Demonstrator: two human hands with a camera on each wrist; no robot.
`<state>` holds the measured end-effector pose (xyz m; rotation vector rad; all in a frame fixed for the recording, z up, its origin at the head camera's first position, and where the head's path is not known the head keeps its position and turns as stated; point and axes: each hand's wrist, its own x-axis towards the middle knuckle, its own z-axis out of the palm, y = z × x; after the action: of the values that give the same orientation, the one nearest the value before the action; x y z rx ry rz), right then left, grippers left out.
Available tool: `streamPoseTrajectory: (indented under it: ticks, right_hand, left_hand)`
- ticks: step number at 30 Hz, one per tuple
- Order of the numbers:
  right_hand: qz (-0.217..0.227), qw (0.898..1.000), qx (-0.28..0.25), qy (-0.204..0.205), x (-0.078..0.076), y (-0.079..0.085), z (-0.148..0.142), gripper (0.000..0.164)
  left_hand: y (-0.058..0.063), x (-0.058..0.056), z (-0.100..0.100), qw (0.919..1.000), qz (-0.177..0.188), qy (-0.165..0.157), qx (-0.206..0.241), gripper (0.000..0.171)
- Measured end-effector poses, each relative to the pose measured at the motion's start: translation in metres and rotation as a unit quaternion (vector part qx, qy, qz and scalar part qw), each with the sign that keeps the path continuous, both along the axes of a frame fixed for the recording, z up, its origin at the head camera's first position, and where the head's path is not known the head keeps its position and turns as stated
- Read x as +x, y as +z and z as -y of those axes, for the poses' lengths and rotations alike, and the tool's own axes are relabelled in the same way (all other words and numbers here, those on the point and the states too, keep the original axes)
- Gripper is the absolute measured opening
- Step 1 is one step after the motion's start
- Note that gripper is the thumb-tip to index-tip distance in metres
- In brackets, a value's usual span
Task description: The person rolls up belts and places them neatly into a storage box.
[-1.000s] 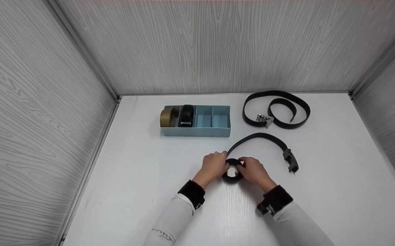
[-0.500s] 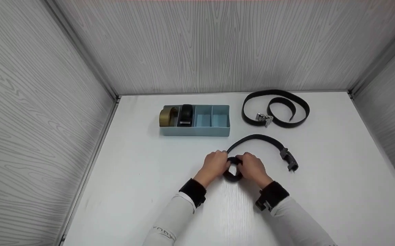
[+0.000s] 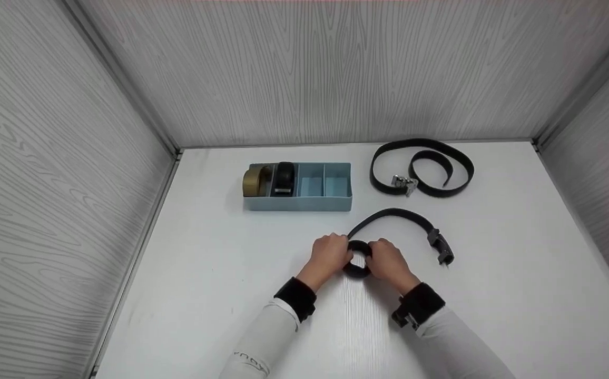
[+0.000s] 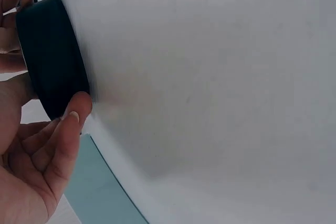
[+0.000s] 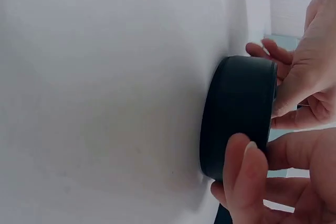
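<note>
Where the left hand (image 3: 330, 253) and the right hand (image 3: 388, 260) come close together near the middle of the table (image 3: 199, 273), they hold a black belt (image 3: 396, 212) partly wound into a ring (image 3: 357, 272). The left hand pinches the ring's left side with thumb and curled fingers; the right hand grips its right side likewise. Standing on the strap's edge, the ring has its round hole facing up. From its far side, by the left hand, the loose length arcs toward the table's far edge and bends over rightward, so its end buckle (image 3: 442, 250) points toward the near edge, long axis slanting slightly right. The strap looks smooth and plain, softly sheened in the wrist views; the buckle is dark grey. Near the far edge, a blue four-compartment box (image 3: 297, 204) lies parallel to it, with a gold-brown coil (image 3: 252, 182) and a black coil (image 3: 285, 176) in its two leftmost compartments. Right of the box lies a second black belt (image 3: 418, 142), loosely looped, with a silvery buckle (image 3: 404, 182).
</note>
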<state>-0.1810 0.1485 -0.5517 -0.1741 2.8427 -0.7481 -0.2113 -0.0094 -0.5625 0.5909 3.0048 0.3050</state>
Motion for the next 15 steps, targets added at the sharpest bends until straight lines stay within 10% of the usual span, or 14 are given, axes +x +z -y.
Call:
streamPoseTrajectory:
  ticks: [15]
  right_hand:
    - [-0.011, 0.999, -0.043, -0.002, 0.0088, -0.0019, -0.0025, 0.007]
  left_hand:
    - [-0.0019, -0.0009, -0.0012, 0.9999, -0.002, -0.015, -0.004, 0.017]
